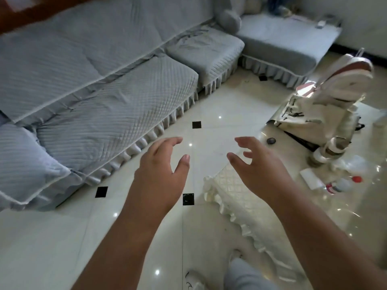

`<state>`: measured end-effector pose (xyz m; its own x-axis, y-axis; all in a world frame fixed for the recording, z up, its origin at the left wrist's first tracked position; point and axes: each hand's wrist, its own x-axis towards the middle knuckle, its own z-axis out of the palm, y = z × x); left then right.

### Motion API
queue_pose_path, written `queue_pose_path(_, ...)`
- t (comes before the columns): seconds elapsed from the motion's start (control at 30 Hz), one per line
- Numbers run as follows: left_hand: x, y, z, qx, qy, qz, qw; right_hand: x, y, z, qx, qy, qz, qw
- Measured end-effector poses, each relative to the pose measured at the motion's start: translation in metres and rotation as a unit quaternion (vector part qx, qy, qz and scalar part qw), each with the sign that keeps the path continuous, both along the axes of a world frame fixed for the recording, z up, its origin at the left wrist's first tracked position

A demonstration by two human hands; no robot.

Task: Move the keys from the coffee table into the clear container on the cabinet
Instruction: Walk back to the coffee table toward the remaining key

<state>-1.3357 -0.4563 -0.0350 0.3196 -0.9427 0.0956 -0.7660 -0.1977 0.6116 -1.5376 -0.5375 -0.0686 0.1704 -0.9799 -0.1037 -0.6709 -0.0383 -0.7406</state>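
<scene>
My left hand (162, 170) and my right hand (258, 170) are both stretched out in front of me over the floor, fingers spread, nothing in either. The glossy coffee table (356, 206) lies to the right, with a frilled white cloth (236, 197) hanging over its near corner, under my right hand. A small dark round object (271, 141) lies on the table past my right fingertips; I cannot tell whether it belongs to the keys. No keys, clear container or cabinet are recognisable in this view.
A grey quilted sofa (100, 97) runs along the left and back. A white backpack (335, 95) stands on the table, with a red-capped bottle (343, 183), a white box (312, 178) and jars beside it. White tiled floor (62, 237) spreads below; my shoes (194, 279) show at the bottom.
</scene>
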Motion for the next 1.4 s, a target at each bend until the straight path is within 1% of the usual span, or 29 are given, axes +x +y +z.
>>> queue_pose_path(0.17, -0.021, -0.052, -0.021, 0.025, 0.005, -0.092, 0.995, -0.03, -0.02, -0.023, 0.019, -0.009, -0.09, 0.996)
queue_pose_path(0.43, -0.052, -0.14, -0.043, 0.072, -0.012, -0.144, 0.987, -0.06, -0.084, -0.063, 0.03, -0.03, -0.16, 0.986)
queue_pose_path(0.6, -0.072, -0.19, -0.054, 0.065, -0.011, -0.185, 0.98, -0.078, -0.118, -0.073, 0.037, -0.022, -0.188, 0.981)
queue_pose_path(0.73, -0.087, -0.226, -0.067, 0.081, -0.008, -0.22, 0.972, -0.095, -0.133, -0.084, 0.049, -0.018, -0.233, 0.971)
queue_pose_path(0.93, -0.122, -0.285, -0.102, 0.086, -0.005, -0.311, 0.947, -0.11, -0.14, -0.114, 0.058, -0.01, -0.312, 0.948)
queue_pose_path(1.03, -0.139, -0.302, -0.123, 0.095, 0.013, -0.363, 0.927, -0.113, -0.132, -0.134, 0.071, -0.019, -0.368, 0.927)
queue_pose_path(1.13, -0.149, -0.313, -0.144, 0.11, 0.012, -0.402, 0.909, -0.11, -0.127, -0.154, 0.099, -0.021, -0.407, 0.908)
queue_pose_path(1.27, -0.156, -0.325, -0.179, 0.145, 0.007, -0.43, 0.891, -0.103, -0.123, -0.181, 0.128, -0.019, -0.428, 0.895)
queue_pose_path(1.4, -0.165, -0.338, -0.213, 0.171, 0.006, -0.435, 0.884, -0.113, -0.13, -0.208, 0.142, -0.012, -0.44, 0.887)
